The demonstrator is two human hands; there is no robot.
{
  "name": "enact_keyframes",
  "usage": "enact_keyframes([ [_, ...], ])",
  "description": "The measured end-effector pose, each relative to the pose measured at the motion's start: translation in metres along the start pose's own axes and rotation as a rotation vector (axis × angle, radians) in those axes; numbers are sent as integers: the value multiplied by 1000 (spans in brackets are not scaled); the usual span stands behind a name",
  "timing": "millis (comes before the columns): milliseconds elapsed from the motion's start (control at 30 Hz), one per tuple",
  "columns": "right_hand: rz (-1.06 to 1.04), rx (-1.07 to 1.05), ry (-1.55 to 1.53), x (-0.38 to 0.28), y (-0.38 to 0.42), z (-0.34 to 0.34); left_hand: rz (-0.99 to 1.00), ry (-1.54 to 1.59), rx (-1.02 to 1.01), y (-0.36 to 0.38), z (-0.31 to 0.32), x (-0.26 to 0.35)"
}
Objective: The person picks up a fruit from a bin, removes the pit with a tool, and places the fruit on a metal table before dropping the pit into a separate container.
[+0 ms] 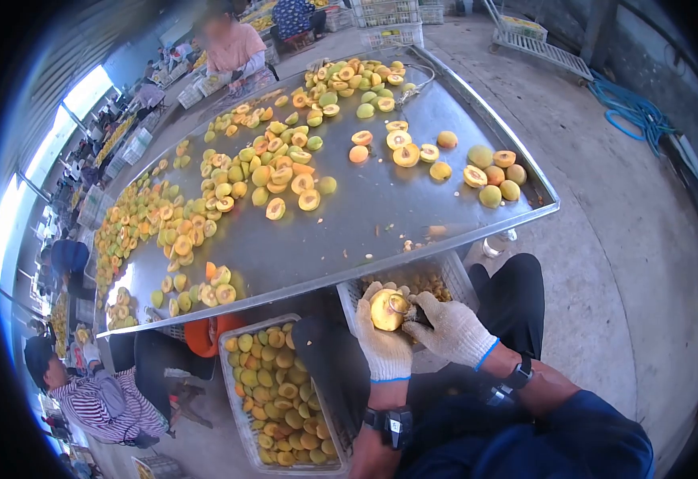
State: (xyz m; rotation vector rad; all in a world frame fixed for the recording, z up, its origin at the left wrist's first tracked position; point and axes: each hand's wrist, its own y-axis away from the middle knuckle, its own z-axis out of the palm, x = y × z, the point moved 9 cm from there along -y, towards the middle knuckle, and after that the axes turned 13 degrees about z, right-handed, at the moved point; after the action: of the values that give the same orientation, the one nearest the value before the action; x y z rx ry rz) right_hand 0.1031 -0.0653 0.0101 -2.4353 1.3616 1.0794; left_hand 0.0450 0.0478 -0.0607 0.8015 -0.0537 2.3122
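In a knitted white glove with a blue cuff, my left hand (385,353) is closed around a yellow peach half (383,313), its cut face turned up. My right hand (454,329), gloved the same way, grips a small pitting tool (399,304) whose metal loop is at the flesh of the peach half. The tool's handle is mostly hidden by my fingers. Both hands are over a white plastic basket (462,281) that holds brown pits and scraps (429,285), just below the front edge of the metal table.
Many peach halves (277,164) lie across the metal table (349,231). A crate (227,375) of peaches stands left of my legs. One co-worker (105,399) sits at the left, another person (233,52) beyond the table. A blue hose (632,112) lies at the right.
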Motion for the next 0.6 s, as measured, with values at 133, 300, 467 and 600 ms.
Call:
enact_keyframes([
  [133,32,-23,20,0,2,5,-15,-16,39,2,0,0],
  [300,89,-99,45,-4,5,14,61,-73,-1,5,6,5],
  [467,27,-67,-1,1,0,21,84,-104,-2,7,6,8],
  [600,9,-118,55,0,0,24,67,-124,62,4,-2,8],
])
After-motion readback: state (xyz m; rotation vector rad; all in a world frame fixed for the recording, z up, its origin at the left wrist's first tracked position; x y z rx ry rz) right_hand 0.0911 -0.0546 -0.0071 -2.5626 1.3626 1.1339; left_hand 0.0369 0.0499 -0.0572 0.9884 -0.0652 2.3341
